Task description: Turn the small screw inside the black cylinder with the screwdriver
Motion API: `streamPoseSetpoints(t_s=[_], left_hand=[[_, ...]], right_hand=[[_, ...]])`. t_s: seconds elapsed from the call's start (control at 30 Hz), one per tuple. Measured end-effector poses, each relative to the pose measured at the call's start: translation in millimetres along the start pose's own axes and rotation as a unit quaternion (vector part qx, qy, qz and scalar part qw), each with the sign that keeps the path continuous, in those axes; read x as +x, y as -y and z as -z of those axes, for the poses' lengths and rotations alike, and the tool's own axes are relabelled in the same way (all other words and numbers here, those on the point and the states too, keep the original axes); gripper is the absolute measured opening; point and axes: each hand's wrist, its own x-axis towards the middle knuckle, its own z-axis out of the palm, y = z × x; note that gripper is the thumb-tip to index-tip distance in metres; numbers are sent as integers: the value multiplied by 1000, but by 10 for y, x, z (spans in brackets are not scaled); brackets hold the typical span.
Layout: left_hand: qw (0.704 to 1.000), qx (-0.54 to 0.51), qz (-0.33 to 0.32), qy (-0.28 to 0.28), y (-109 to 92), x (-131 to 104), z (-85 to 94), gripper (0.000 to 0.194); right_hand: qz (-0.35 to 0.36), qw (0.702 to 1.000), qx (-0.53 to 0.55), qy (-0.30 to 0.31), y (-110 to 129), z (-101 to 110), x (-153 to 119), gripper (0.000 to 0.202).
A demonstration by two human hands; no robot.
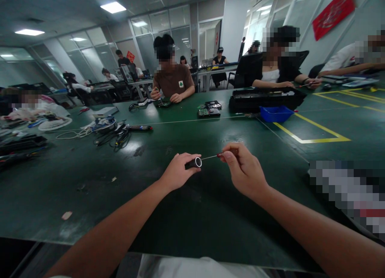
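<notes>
Near the middle of the green table [168, 206], my left hand [179, 172] is closed round a small black cylinder [194, 163] with a pale ring at its right-facing end. My right hand [245, 170] grips the red handle of a thin screwdriver [221, 154]. Its metal shaft points left, and the tip is at the ringed end of the cylinder. Whether the tip touches or enters the cylinder is too small to tell. Both hands are above the tabletop.
Cables [117, 135] lie at the left, a fan-like white ring [55, 123] beyond them. Circuit boards [209, 109], a black casing [264, 101] and a blue tray [276, 114] stand ahead. A person in brown [174, 79] works opposite. Yellow tape [326, 141] marks the right side.
</notes>
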Motion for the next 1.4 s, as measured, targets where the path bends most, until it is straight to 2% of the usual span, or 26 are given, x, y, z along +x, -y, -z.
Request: streamPoseSetpoints(t_s=[0.17,0.63,0.83,1.03,1.13,1.23,1.3,1.4], left_hand=[[1000,8,-15,6,6,2,-12,42],[999,-34,-3,0,13,-1,1,43],[998,-47,11,-33,51,15,-10,41],[985,-145,55,-81,44,22,-14,40],[971,-220,61,-69,13,17,-15,42],[954,-290,57,-45,-45,1,2,30],[959,-276,58,-20,-110,-18,27,22],[978,-195,67,32,-242,-45,65,29]], right_hand=[[15,999,-28,36,11,-10,7,16],[4,998,-65,2,-20,2,51,15],[0,998,-64,-2,-9,7,46,15],[5,998,-60,-12,-22,6,40,16],[2,998,-62,-15,-25,4,43,17],[-1,998,-65,-23,-30,3,43,16],[-1,997,-67,-32,-34,5,44,16],[-3,997,-65,-43,-39,12,48,15]])
